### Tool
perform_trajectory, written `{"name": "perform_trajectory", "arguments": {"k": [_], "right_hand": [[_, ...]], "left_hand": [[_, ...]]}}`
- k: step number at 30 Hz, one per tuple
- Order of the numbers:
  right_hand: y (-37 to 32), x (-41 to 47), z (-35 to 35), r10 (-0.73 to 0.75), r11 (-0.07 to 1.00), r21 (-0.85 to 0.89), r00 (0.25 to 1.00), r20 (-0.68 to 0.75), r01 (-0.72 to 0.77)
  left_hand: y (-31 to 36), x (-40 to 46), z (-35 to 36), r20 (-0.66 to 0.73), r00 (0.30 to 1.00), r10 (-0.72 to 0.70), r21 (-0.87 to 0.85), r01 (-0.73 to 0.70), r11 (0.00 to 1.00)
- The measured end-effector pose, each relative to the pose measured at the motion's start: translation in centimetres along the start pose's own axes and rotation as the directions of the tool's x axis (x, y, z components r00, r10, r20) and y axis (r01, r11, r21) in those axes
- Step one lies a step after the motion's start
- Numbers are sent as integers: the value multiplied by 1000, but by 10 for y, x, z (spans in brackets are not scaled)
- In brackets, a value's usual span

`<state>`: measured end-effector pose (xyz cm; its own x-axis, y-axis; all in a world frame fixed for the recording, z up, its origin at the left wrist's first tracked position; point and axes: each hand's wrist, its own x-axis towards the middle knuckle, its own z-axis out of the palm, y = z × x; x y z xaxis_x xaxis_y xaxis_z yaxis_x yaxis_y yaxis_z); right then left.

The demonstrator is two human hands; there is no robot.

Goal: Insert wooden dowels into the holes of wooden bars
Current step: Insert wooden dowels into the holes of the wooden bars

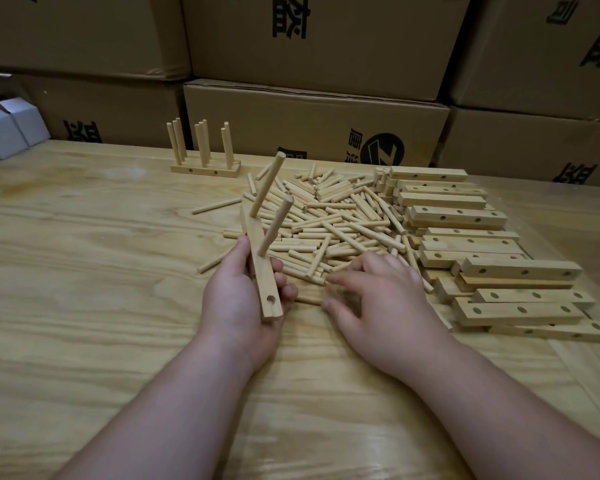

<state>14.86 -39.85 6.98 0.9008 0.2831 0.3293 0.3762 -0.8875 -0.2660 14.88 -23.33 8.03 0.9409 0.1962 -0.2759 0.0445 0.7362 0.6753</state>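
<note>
Bar (261,268), squared wood, two round dowels | left hand (238,299) grips

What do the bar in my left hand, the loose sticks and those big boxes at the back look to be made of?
Bar: pale, seemingly unfinished wood; matte, faint grain, drilled hole. Loose dowels: the same light wood, round and matte. Boxes: brown corrugated cardboard, apparently; folded flaps and black print.

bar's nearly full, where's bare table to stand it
Bare tabletop lies left of the left hand, in front of the finished dowel bars. Crowded: the loose dowel pile centre, the stacked drilled wooden bars right.
</note>
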Motion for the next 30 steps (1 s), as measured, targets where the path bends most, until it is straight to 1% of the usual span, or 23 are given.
{"name": "perform_trajectory", "arguments": {"k": [5, 7, 9, 11, 13, 15, 16, 18, 21, 25, 30], "right_hand": [[1, -1, 0, -23, 1000, 0, 1000, 8, 23], [0, -1, -1, -22, 1000, 10, 1000, -10, 22], [0, 1, -3, -6, 998, 64, 996, -84, 11], [0, 2, -6, 10, 982, 188, 978, -208, 29], [-1, 0, -8, -2, 943, 312, 938, -346, 117], [-1, -2, -8, -44, 898, 379, 902, -429, 224], [-1, -3, -8, -68, 876, 404, 898, -434, 262], [-2, -4, -7, -111, 841, 452, 912, -395, 298], [-4, -4, -7, -169, 829, 461, 927, -336, 318], [-4, -5, -8, -173, 819, 488, 941, -289, 301], [-5, -5, -12, -197, 810, 496, 942, -271, 312]], "left_hand": [[-1, 2, -3, 22, 1000, 15, 0, -15, 1000], [-1, 3, -3, 18, 1000, 15, -13, -15, 1000], [-1, 4, -3, 19, 1000, 20, -20, -20, 1000], [-1, 4, -3, 20, 999, 32, -24, -32, 999], [0, 5, -3, 14, 999, 43, -41, -42, 998], [1, 5, -3, 1, 999, 48, -65, -48, 997], [1, 5, -3, -9, 999, 49, -77, -49, 996], [2, 6, -3, -24, 999, 49, -85, -51, 995], [2, 5, -3, 2, 999, 45, -45, -45, 998], [3, 4, -4, 10, 999, 35, -29, -35, 999], [3, 3, -3, 1, 999, 35, -23, -35, 999]]}}
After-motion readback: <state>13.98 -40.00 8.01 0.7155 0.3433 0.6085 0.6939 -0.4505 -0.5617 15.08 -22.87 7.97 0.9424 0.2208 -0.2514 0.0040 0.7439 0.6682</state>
